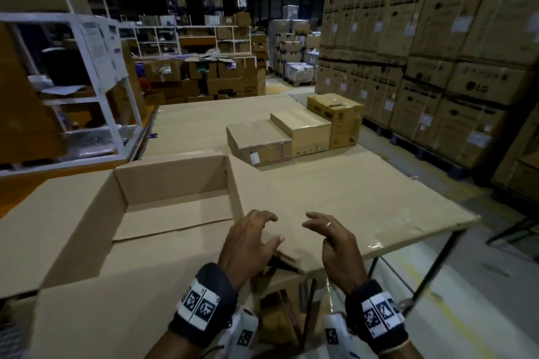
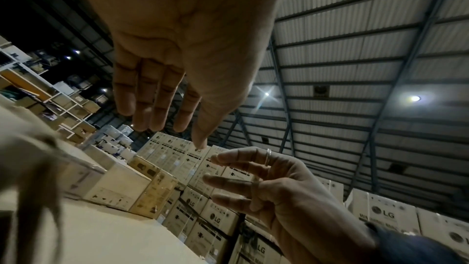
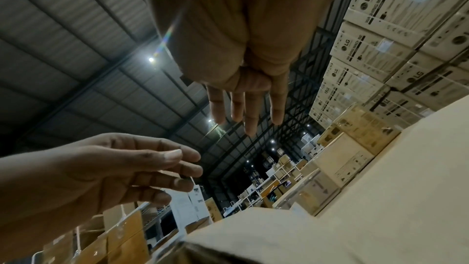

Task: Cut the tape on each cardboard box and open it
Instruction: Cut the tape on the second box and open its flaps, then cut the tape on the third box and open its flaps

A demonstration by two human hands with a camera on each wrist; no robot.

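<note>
A large cardboard box [image 1: 175, 181] stands open at the near left, its flaps spread outward and its inside empty. Both hands hover just above the cardboard by its right flap. My left hand [image 1: 250, 237] and right hand [image 1: 331, 234] face each other with loosely bent fingers and hold nothing. The left wrist view shows the left hand [image 2: 157, 95] with fingers extended and the ringed right hand [image 2: 256, 180] below it. Three closed boxes sit further back: a flat taped box [image 1: 259, 140], a plain box [image 1: 303, 131] and a yellowish box [image 1: 335, 119]. No cutter is in view.
Flat cardboard sheet [image 1: 364, 198] covers the table, whose edge runs close on the right with bare floor [image 1: 466, 285] beyond. White metal shelving [image 1: 96, 90] stands at the left. Tall stacks of LG cartons [image 1: 437, 52] line the right side.
</note>
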